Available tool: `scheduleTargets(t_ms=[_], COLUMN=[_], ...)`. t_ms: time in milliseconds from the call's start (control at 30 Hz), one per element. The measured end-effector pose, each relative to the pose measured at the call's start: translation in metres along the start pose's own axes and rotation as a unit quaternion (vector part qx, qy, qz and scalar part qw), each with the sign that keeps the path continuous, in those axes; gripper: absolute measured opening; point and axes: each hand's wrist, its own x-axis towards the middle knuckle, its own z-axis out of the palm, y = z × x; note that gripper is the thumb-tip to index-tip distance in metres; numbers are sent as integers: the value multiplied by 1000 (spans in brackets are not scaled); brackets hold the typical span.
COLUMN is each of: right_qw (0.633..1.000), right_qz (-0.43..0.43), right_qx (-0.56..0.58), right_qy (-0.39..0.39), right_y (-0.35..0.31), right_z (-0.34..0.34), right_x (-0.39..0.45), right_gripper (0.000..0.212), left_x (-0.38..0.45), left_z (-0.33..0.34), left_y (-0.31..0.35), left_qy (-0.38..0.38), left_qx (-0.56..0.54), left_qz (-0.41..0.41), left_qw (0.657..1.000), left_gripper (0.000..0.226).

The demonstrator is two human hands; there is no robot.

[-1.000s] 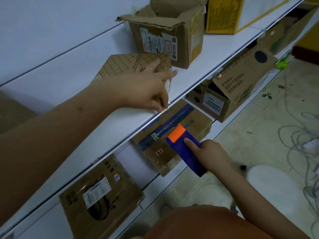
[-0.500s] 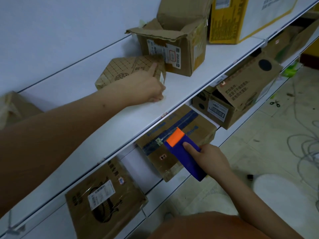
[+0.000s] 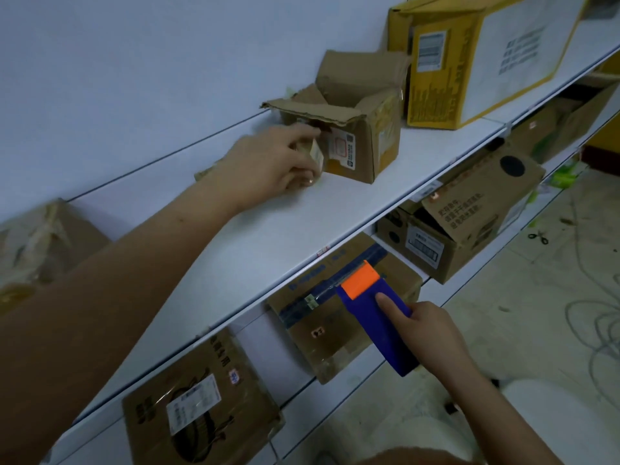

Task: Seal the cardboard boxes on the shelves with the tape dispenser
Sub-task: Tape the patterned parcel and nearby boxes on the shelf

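Observation:
On the upper white shelf (image 3: 268, 236), my left hand (image 3: 268, 162) grips a small flat cardboard box (image 3: 205, 172), mostly hidden under the hand. The box's far end lies against an open brown box (image 3: 369, 142) with torn flaps standing up. Lower down, my right hand (image 3: 432, 333) holds a blue tape dispenser (image 3: 379, 320) with an orange head, index finger laid along its top. The dispenser's head hovers over a brown box with dark blue tape (image 3: 322, 330) on the lower shelf.
A yellow and white box (image 3: 469, 62) stands right of the open box. A blurred box (image 3: 40, 243) sits far left on the upper shelf. Below are a labelled flat box (image 3: 201, 407) and a box with a raised flap (image 3: 469, 223). Scissors (image 3: 538, 237) and cables (image 3: 597, 330) lie on the floor.
My left hand has slid the small flat box back and right along the upper shelf, up against the open brown box. My right hand and the dispenser have stayed over the lower box.

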Motion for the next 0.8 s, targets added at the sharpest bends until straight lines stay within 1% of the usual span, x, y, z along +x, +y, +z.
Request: scheduleTargets(t_ms=[67, 133, 200, 233, 300, 333, 433, 600, 700, 800], right_qw=[1000, 999, 998, 997, 995, 993, 989, 986, 986, 986], right_qz=[-1, -6, -13, -19, -36, -49, -83, -97, -101, -105], right_qx=[16, 34, 52, 62, 80, 86, 97, 107, 102, 99], right_qy=[14, 21, 33, 41, 55, 63, 78, 81, 82, 82], right_y=[-5, -13, -23, -30, -45, -53, -73, -92, -97, -98], right_z=[-6, -13, -23, -29, -41, -48, -64, -73, -72, -71], right_x=[1, 1, 1, 0, 1, 0, 0, 5, 6, 6], right_gripper=[67, 67, 67, 67, 66, 65, 65, 68, 65, 59], left_x=[1, -2, -6, -6, -3, 1, 9, 12, 12, 12], left_z=[-10, -9, -3, 0, 1, 0, -3, -7, -7, -7], left_y=[-10, -21, -29, -32, -35, -35, -38, -48, -49, -49], left_qy=[72, 129, 169, 175, 167, 158, 140, 119, 125, 137], left_qx=[-24, -48, -70, -71, -72, -76, -84, -75, -46, -67], left_qz=[-61, -114, -156, -178, -209, -214, -203, -188, -172, -178], left_qw=[995, 984, 971, 966, 961, 961, 965, 972, 976, 972], left_gripper=[23, 26, 30, 33, 35, 33, 22, 25, 24, 22])
